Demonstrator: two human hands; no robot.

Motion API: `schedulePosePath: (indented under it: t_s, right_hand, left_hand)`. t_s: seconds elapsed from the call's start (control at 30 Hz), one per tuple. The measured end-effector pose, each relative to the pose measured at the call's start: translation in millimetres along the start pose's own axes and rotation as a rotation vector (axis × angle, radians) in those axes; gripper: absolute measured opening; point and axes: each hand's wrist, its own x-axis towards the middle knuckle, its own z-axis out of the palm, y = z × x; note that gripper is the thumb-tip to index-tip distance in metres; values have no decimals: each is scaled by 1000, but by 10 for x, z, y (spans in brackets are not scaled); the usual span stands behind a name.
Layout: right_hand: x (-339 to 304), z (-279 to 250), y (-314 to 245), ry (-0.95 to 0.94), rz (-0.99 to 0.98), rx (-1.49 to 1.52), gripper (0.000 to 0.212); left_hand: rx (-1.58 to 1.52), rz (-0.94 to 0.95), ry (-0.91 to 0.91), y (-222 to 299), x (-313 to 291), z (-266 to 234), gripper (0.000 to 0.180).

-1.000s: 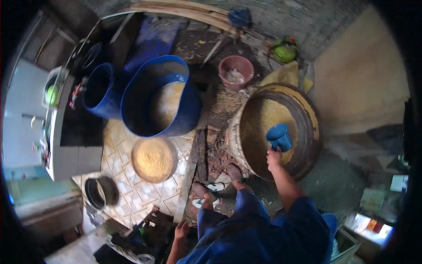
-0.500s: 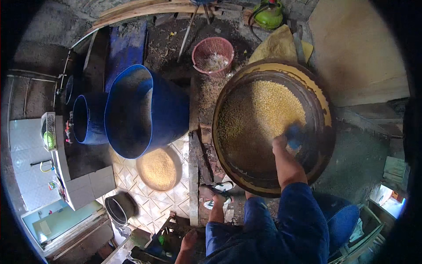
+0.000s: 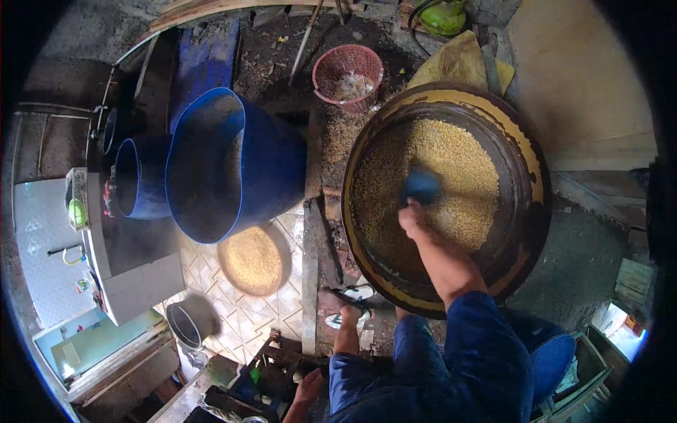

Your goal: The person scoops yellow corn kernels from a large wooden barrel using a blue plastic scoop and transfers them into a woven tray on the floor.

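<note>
Blue dipper [image 3: 423, 185] we grip with right hand [image 3: 412, 217] over yellow grains [image 3: 467, 173]; whether left hand [image 3: 308, 387] is spread, we cannot tell.

A: Where was the cam?
B: Head-worn, L of 2, wide fisheye, faced down.
A: How near?
B: V. close to blue sleeve [image 3: 486, 324], near R; took in big pan [image 3: 537, 211] R, blue tub [image 3: 275, 176] L, pink basket [image 3: 360, 106] far.

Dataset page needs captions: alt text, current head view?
A person's right hand holds a blue scoop over yellow kernels in a large round vat. The left hand hangs near the bottom edge; left of the vat stand a blue barrel and, on patterned tiles, a round container of kernels.
</note>
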Motion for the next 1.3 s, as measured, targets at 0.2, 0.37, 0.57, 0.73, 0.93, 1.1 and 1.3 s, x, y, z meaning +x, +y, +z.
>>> schedulePosePath:
  t_s: [0.2,0.37,0.57,0.73,0.93,1.1,1.3]
  right_hand:
    - [-481,192,184,-124,-57,21,41]
    - [-1010,-246,47,-505,235,592,19]
    - [-1552,-851,-57,-713,241,833,17]
    - [-2034,-1212,-117,-662,211,888,14]
    - [-2538,-1559,-303,-668,90,951,12]
    - [-2873,-1791,-472,-620,-2,954,13]
    - [-3309,-1908,-721,-586,-121,901,28]
  left_hand:
    - [310,242,-45,-781,463,-132,47]
    - [151,78,75,-320,293,-128,44]
    - [132,384,108,-407,233,-281,46]
    - [-209,93,28,-118,13,-136,50]
    - [-64,576,78,-877,646,-213,48]
    - [-207,345,122,-602,528,-157,45]
    - [-239,429,216,-363,316,-97,50]
